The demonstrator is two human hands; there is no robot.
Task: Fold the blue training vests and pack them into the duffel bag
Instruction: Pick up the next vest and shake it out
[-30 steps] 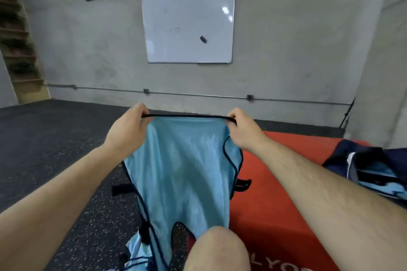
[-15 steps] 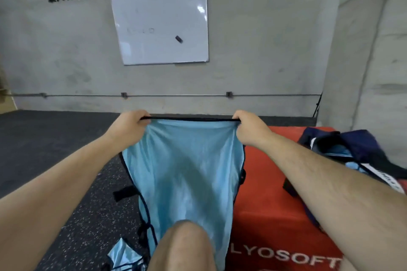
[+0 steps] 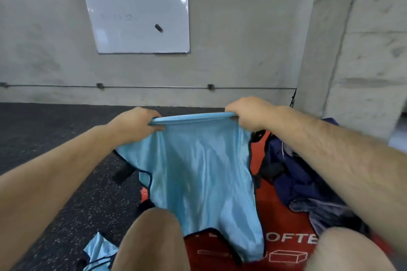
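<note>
Left grip [image 3: 137, 124] and right grip [image 3: 250, 114] pinch the vest [image 3: 198, 171] by its top edge; uneven tension risks a skewed fold

We see both arms bare from the frame's edge down to the wrists; the right forearm [image 3: 330, 160] carries fine dark hairs, while the left forearm [image 3: 55, 171] looks smoother. The left hand [image 3: 134, 123] and the right hand [image 3: 248, 114] are bare as well. Low in the view we make out the left knee [image 3: 154, 237] and the right knee [image 3: 348, 248], both rounded and bare.
</note>
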